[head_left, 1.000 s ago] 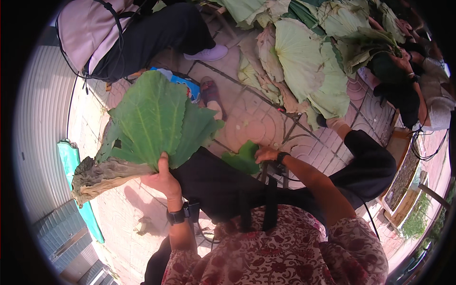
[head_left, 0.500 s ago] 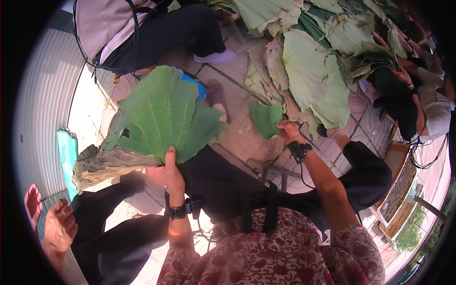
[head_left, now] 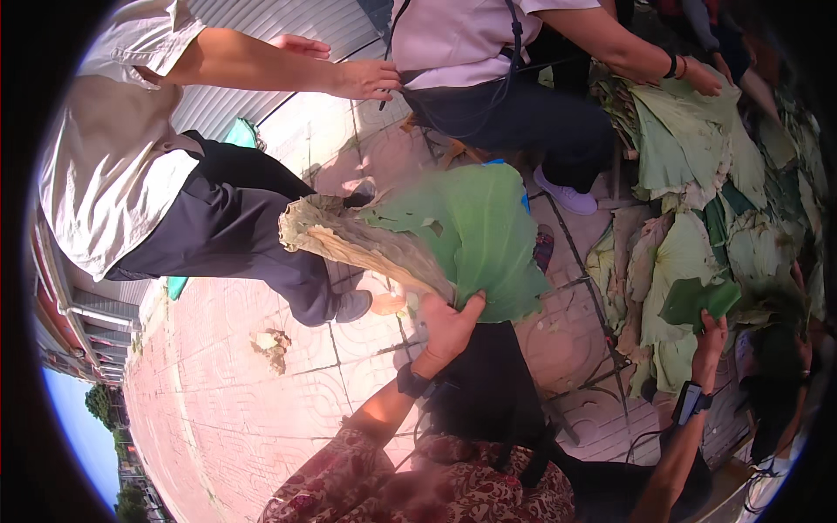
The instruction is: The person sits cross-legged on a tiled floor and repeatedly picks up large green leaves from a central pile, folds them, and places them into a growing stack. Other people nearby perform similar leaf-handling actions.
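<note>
A bundle of large leaves [head_left: 484, 235] is clamped in the left hand [head_left: 451, 324]; to its right, a green leaf piece [head_left: 702, 301] is pinched by the right hand [head_left: 712, 336], partly hiding a leaf heap [head_left: 689, 148]. Left of the bundle, a light-shirted person [head_left: 131, 174] is seen; beyond it, a pink-topped person [head_left: 453, 44] and ribbed shutter [head_left: 323, 26]; below-left, a dry scrap [head_left: 272, 349] on paved ground [head_left: 235, 410].

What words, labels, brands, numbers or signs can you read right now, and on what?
None can be read.
The large green leaf in the left hand and the small green leaf piece in the right hand: no lettering seen.
The building fronts at far left: too small to read.
</note>
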Tool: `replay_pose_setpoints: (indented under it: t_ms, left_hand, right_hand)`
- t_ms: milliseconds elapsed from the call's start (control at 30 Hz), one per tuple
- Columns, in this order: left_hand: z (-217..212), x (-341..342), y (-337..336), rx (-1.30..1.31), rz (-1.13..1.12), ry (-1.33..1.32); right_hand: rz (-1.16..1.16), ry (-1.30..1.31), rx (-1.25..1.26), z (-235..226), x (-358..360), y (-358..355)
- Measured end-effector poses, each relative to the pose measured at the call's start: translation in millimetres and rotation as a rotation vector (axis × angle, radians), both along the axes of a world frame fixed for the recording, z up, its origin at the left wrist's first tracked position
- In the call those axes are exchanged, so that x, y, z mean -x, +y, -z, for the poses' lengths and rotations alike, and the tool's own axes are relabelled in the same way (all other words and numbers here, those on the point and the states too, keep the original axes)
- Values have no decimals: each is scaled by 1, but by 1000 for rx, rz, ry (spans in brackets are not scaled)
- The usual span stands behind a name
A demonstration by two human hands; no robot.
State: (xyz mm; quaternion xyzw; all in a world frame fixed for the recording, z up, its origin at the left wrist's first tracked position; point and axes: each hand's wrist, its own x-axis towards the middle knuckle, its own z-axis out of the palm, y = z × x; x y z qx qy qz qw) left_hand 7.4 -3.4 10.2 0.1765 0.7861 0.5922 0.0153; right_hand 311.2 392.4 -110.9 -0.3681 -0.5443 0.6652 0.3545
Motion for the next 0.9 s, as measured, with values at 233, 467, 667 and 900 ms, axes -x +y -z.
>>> replay_pose_setpoints:
  t_ms: [233, 467, 667, 900]
  left_hand:
    - [13, 2, 3, 43, 16, -26]
    - [-16, -22, 12, -81, 22, -58]
    - [-12, -26, 10, 8, 58, 93]
    - [-27, -35, 11, -159, 240, -63]
  right_hand:
    - [-55, -478, -587, -40, 23, 73]
    - [-461, -966, -851, -51, 37, 65]
    - [-629, -1116, -784, -88, 18, 55]
    - [-1166, -789, -698, 0, 24, -171]
